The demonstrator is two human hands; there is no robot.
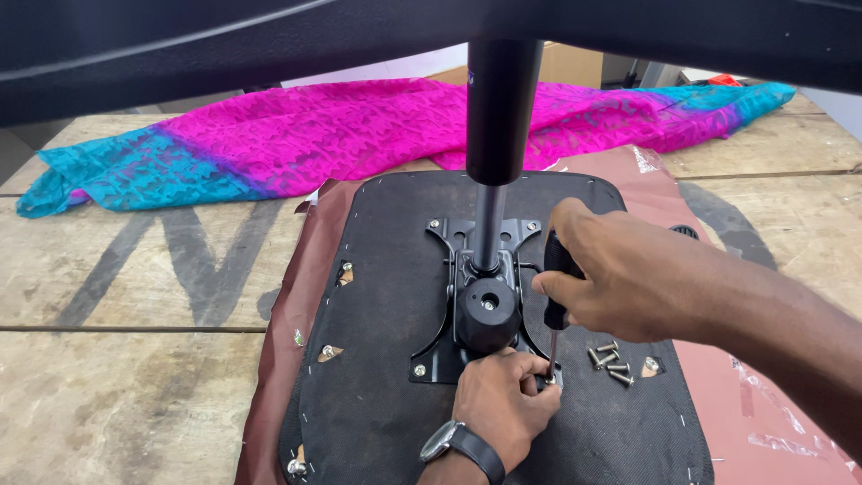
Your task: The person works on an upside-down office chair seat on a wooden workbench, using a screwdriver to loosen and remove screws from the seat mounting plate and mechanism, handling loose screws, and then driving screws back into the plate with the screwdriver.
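The right hand (628,283) is closed around a black-handled screwdriver (557,296), held upright with its tip down at the near right corner of the metal plate (449,350). The left hand (503,404), wearing a wristwatch, pinches a screw (549,379) at that tip, fingers curled tight. This looks like seating a screw; steady downward pressure seems needed. Spare screws (609,357) lie just beside, on the upturned seat (377,395) resting on the wooden tabletop (135,359).

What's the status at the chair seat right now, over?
Right hand closed on screwdriver, tip at plate corner. Left hand steadying screw there. Loose screws beside, nothing blocking.
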